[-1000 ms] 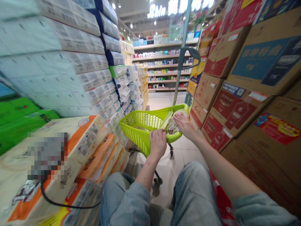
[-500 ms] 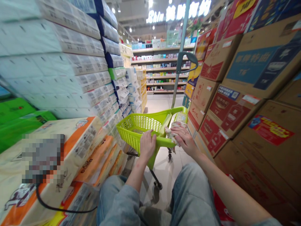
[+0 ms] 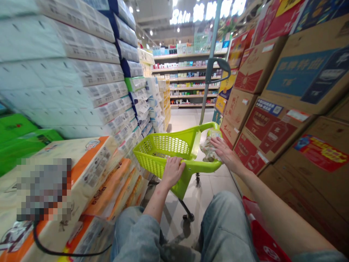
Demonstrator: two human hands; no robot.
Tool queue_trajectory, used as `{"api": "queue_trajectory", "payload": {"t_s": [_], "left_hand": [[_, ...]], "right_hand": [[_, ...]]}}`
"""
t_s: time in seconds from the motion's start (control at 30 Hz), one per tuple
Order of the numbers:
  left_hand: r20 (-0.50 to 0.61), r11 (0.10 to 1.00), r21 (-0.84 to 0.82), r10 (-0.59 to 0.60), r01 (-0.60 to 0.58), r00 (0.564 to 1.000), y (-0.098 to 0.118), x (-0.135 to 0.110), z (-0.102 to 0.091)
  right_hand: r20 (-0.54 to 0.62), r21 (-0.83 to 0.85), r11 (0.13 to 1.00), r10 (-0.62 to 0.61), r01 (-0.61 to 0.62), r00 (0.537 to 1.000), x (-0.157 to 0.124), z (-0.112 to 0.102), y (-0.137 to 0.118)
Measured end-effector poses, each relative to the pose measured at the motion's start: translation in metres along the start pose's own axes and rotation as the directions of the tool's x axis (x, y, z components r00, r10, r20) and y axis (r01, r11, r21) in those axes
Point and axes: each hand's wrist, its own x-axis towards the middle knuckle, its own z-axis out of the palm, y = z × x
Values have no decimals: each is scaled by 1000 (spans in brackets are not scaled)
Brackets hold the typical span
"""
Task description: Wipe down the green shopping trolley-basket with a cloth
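Shifted rightward since last frame: right hand (image 3: 228,153) and crinkly plastic-wrapped pack (image 3: 208,149), now by the basket's far right corner. R fingers (image 3: 216,145) spread against pack, can't tell if gripping. Left hand (image 3: 172,172) curled over near rim of lime-green shopping basket (image 3: 169,145). Tissue packs (image 3: 81,72) stacked on left, printed cartons (image 3: 268,127) on right.

Ceiling spotlights (image 3: 151,32) and a glowing sign (image 3: 207,11) ahead of the right hand (image 3: 227,154) are lighting everything brightly, faint shadows are falling on the floor tiles (image 3: 207,193), and the wide lens is bending and smearing tissue packs (image 3: 68,69) left of the left hand (image 3: 172,171).
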Motion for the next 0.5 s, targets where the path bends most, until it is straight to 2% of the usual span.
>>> {"api": "queue_trajectory", "payload": {"t_s": [0.17, 0.3, 0.43, 0.5], "left_hand": [[29, 995, -64, 81, -79, 996, 12, -4, 3], [73, 991, -89, 108, -101, 991, 25, -7, 4], [79, 995, -49, 87, -83, 993, 32, -5, 8], [75, 998, -11, 70, -69, 995, 32, -2, 9]], "right_hand": [[137, -118, 981, 172, -156, 976, 29, -11, 31], [178, -204, 960, 227, -189, 958, 57, -12, 48], [72, -189, 944, 288, -271, 955, 67, -6, 58], [-17, -144, 958, 249, -248, 968, 64, -2, 63]]}}
